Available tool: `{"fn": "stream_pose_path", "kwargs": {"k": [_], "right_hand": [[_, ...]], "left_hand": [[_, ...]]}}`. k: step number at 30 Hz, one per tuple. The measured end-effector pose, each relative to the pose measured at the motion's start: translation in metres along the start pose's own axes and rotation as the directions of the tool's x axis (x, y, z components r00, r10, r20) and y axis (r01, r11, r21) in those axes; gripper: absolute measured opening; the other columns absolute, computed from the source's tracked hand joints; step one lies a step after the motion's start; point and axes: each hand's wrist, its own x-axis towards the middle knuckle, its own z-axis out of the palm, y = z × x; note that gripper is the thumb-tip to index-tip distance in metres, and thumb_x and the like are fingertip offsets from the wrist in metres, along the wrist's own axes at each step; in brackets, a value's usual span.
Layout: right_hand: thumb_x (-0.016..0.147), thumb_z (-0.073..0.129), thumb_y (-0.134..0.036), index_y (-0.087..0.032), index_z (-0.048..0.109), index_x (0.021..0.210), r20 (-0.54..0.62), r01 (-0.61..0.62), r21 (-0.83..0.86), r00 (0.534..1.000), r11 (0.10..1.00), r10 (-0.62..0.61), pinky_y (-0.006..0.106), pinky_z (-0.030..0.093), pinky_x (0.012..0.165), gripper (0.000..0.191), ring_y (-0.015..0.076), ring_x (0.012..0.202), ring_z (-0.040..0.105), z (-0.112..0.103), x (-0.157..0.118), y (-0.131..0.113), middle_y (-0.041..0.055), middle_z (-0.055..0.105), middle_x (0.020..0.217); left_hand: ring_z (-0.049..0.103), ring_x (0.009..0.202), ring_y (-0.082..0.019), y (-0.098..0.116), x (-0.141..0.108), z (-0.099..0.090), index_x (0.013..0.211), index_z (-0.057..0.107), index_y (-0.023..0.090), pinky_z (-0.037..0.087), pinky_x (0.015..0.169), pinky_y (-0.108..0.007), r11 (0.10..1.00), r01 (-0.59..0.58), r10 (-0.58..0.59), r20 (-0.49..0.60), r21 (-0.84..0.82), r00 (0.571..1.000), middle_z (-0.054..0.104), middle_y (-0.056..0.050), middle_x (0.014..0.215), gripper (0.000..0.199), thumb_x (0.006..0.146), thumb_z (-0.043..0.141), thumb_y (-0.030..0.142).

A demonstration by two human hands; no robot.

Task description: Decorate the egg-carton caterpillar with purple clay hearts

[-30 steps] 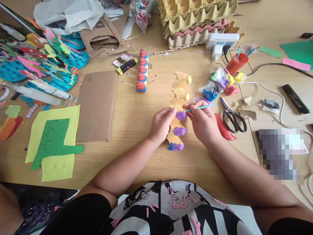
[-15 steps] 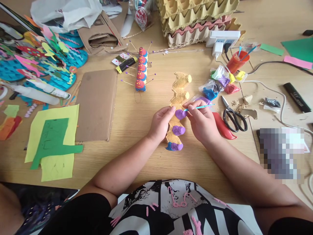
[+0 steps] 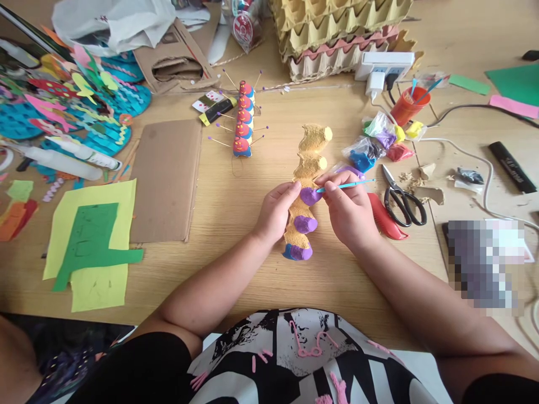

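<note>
My left hand (image 3: 278, 210) grips the left edge of a yellow egg-carton strip (image 3: 312, 139), thumb on top. Purple clay (image 3: 305, 224) coats the tips of the three bumps nearest me, and the nearest one also has a blue clay patch (image 3: 288, 251). Between thumb and fingers, my right hand (image 3: 347, 207) pinches a thin light-blue modelling tool (image 3: 347, 185). Its tip meets the purple clay on the middle bump. The two far bumps show bare yellow carton.
A red-and-blue caterpillar figure (image 3: 243, 126) with pins stands beyond. To the right lie black scissors (image 3: 404, 205), bagged clay (image 3: 362, 160) and an orange cup (image 3: 410, 106). Egg trays (image 3: 337, 33) are stacked at the back. Cardboard (image 3: 166, 179) and cut paper (image 3: 90, 247) lie left.
The strip has tilted slightly, its near end shifting left and its far end a little right. The modelling tool has moved a little to the right and lies flatter.
</note>
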Motion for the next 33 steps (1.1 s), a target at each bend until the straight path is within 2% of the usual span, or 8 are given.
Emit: {"fn": "stream_pose_path", "kwargs": {"k": [9, 17, 22, 26, 33], "right_hand": [[0.086, 0.093, -0.054, -0.029, 0.063, 0.086, -0.026, -0.009, -0.061, 1.000, 0.998, 0.008, 0.039, 0.056, 0.098, 0.039, 0.0196, 0.100, 0.066, 0.0028, -0.0011, -0.0023, -0.0004, 0.071, 0.096], [0.086, 0.093, -0.053, -0.030, 0.062, 0.086, -0.043, 0.018, -0.085, 0.999, 0.996, -0.022, 0.040, 0.056, 0.094, 0.039, 0.0204, 0.097, 0.066, 0.0046, -0.0018, -0.0038, 0.0000, 0.070, 0.094], [0.087, 0.093, -0.054, -0.030, 0.062, 0.085, -0.055, 0.078, -0.135, 0.995, 0.988, -0.086, 0.041, 0.056, 0.094, 0.039, 0.0212, 0.098, 0.068, 0.0072, -0.0025, -0.0063, 0.0006, 0.073, 0.094], [0.087, 0.093, -0.054, -0.030, 0.061, 0.085, -0.054, 0.055, -0.147, 0.996, 0.988, -0.064, 0.042, 0.057, 0.096, 0.040, 0.0216, 0.099, 0.069, 0.0060, -0.0029, -0.0065, 0.0008, 0.074, 0.096], [0.090, 0.089, -0.051, -0.030, 0.062, 0.085, -0.025, -0.001, -0.037, 1.000, 0.999, 0.000, 0.042, 0.057, 0.103, 0.035, 0.0205, 0.102, 0.072, 0.0022, -0.0025, -0.0054, -0.0006, 0.075, 0.095]], "left_hand": [[0.076, 0.090, -0.021, 0.0003, 0.0009, -0.0009, 0.083, 0.080, 0.023, 0.059, 0.082, -0.033, 0.998, -0.030, 0.027, 0.035, 0.061, 0.999, 0.079, -0.005, 0.089, 0.047, 0.083, 0.086, 0.070], [0.071, 0.082, -0.017, -0.0005, -0.0005, -0.0014, 0.083, 0.080, 0.020, 0.055, 0.080, -0.030, 0.998, -0.030, 0.028, 0.046, 0.047, 0.999, 0.079, -0.003, 0.086, 0.048, 0.083, 0.086, 0.068], [0.077, 0.095, -0.022, -0.0001, -0.0021, -0.0004, 0.085, 0.080, 0.020, 0.057, 0.085, -0.031, 0.999, -0.031, 0.029, 0.054, 0.035, 0.998, 0.082, -0.005, 0.092, 0.046, 0.085, 0.086, 0.066], [0.078, 0.100, -0.024, -0.0009, -0.0022, -0.0005, 0.086, 0.080, 0.021, 0.057, 0.086, -0.032, 0.998, -0.024, 0.023, 0.028, 0.062, 0.999, 0.083, -0.005, 0.095, 0.047, 0.085, 0.085, 0.067], [0.071, 0.081, -0.018, -0.0005, 0.0003, -0.0021, 0.078, 0.077, 0.021, 0.056, 0.079, -0.031, 0.998, -0.021, 0.020, 0.011, 0.059, 1.000, 0.078, -0.003, 0.083, 0.050, 0.081, 0.087, 0.070]]}}
